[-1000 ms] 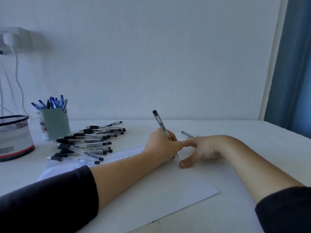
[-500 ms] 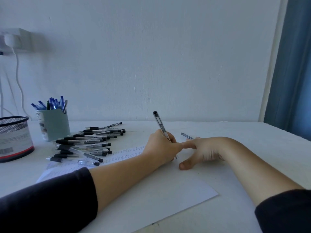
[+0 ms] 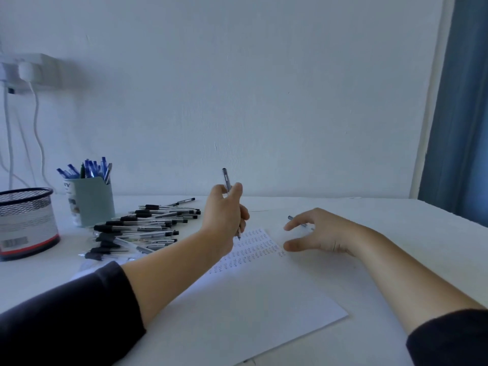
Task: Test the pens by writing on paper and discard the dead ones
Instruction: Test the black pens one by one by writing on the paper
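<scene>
My left hand (image 3: 224, 217) grips a clear pen with a dark cap (image 3: 226, 179), lifted so its tip hangs just above the white paper (image 3: 264, 299). Rows of small written marks (image 3: 250, 249) cover the paper's far part. My right hand (image 3: 317, 232) hovers over the table beside the paper's far right corner, fingers spread and holding nothing. A single pen (image 3: 295, 220) lies on the table behind its fingers, partly hidden. A pile of black-capped pens (image 3: 142, 228) lies to the left.
A pale green cup (image 3: 91, 202) full of blue pens stands at the back left. A black mesh basket (image 3: 26, 223) sits at the far left. A wall socket with cables (image 3: 26, 72) is above it. A blue curtain (image 3: 462, 114) hangs at the right.
My left hand has lifted the pen off the paper and moved up and left, uncovering the written marks. My right hand has left the paper and drawn away to the right, fingers spread.
</scene>
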Motion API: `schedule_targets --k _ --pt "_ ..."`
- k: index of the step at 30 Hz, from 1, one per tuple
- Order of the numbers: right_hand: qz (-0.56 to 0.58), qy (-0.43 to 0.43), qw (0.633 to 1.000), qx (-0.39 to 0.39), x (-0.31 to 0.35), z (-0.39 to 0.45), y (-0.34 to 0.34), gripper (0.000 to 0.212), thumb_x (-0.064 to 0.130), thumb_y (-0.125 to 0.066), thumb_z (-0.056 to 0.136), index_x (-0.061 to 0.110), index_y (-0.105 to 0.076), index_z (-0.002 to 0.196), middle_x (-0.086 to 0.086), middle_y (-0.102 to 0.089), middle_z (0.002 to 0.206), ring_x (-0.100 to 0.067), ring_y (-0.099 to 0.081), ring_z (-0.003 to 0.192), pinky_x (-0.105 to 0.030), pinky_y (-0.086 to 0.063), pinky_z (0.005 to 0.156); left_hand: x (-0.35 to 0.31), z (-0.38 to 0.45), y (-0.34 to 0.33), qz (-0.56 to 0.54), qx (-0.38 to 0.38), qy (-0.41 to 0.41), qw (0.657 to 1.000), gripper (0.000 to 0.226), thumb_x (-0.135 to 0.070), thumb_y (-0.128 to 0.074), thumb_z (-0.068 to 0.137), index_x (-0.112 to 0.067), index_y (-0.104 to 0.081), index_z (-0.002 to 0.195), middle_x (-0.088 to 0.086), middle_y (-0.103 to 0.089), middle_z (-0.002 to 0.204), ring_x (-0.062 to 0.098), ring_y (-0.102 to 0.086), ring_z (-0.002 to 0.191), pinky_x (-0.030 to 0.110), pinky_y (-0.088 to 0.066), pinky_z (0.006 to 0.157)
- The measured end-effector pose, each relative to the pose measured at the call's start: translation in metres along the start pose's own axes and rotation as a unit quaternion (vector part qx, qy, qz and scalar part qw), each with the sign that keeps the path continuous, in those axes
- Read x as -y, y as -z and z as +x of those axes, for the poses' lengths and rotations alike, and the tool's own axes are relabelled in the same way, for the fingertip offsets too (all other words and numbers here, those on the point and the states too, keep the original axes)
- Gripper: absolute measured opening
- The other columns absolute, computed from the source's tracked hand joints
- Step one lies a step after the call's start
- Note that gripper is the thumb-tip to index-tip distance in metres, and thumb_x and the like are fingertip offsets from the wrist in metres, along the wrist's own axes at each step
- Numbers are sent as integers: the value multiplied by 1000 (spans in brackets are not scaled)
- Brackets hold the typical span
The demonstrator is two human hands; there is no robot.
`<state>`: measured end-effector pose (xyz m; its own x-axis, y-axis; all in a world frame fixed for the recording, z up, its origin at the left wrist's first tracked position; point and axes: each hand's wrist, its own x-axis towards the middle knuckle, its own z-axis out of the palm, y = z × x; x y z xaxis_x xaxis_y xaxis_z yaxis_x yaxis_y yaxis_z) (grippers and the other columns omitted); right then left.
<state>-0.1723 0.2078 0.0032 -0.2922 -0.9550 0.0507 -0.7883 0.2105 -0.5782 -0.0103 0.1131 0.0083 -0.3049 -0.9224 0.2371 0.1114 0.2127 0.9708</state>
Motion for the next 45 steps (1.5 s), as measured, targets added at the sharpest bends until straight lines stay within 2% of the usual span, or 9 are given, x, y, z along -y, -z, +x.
schedule_targets --k 11,16,19,24,29,32,36,39,45 --pt "-16 6 999 -47 -4 7 -1 35 44 -77 73 39 -60 102 9 -44 142 -13 -38 134 -38 -29 111 3 -4 -1 -31 -2 3 1000 18 -20 -48 97 -16 -49 79 6 -47 58 14 -28 33 15 -23 34" --pt "20 26 997 -63 0 5 -1 37 40 -72 80 30 -62 115 8 -49 135 -12 -42 130 -25 -31 97 2 -3 -2 -16 -18 11 1000 14 -24 -51 95 -14 -55 87 1 -30 64 13 -26 51 24 -22 50" --pt "76 46 993 -78 5 4 -2 31 41 -67 84 28 -62 112 10 -59 115 -10 -51 117 -25 -36 91 3 -1 -3 -20 -18 7 1000 11 -26 -57 94 -15 -60 94 -1 -41 69 13 -39 61 22 -34 57" --pt "123 86 985 -88 17 2 -5 3 31 -63 89 30 -64 91 10 -69 93 -12 -63 101 -30 -44 93 3 -4 -6 -54 52 17 997 16 -5 -59 91 -18 -52 97 11 -65 85 20 -64 68 28 -55 66" --pt "93 106 986 -92 18 4 -6 11 16 -66 87 19 -68 76 -3 -70 74 -15 -61 70 -30 -45 73 0 -4 -6 -50 135 21 989 14 -3 -63 89 -11 -53 95 13 -66 85 23 -69 72 31 -58 67" --pt "70 83 990 -95 16 4 -5 14 17 -66 87 16 -65 73 2 -66 68 -11 -56 62 -25 -40 63 -10 4 2 94 190 30 977 14 -7 -64 89 -9 -58 101 11 -66 93 22 -68 81 33 -58 70" --pt "-37 5 990 -139 6 9 -3 20 27 -62 86 23 -60 67 8 -63 70 -14 -56 70 -35 -42 80 -17 30 29 400 134 -60 905 9 -11 -59 91 -13 -62 100 6 -60 88 20 -56 80 26 -47 68" --pt "-122 -67 977 -163 2 9 -1 18 24 -57 85 20 -58 67 4 -66 77 -18 -58 79 -36 -34 86 -14 53 59 605 32 -107 788 18 -3 -46 89 -10 -60 97 6 -60 94 22 -58 82 30 -48 74" --pt "-158 -128 966 -159 -4 14 -1 12 15 -55 77 19 -54 66 1 -60 72 -23 -59 77 -31 -26 72 10 76 98 714 2 -38 699 20 4 -40 82 -12 -50 89 4 -53 86 24 -51 91 40 -40 88"
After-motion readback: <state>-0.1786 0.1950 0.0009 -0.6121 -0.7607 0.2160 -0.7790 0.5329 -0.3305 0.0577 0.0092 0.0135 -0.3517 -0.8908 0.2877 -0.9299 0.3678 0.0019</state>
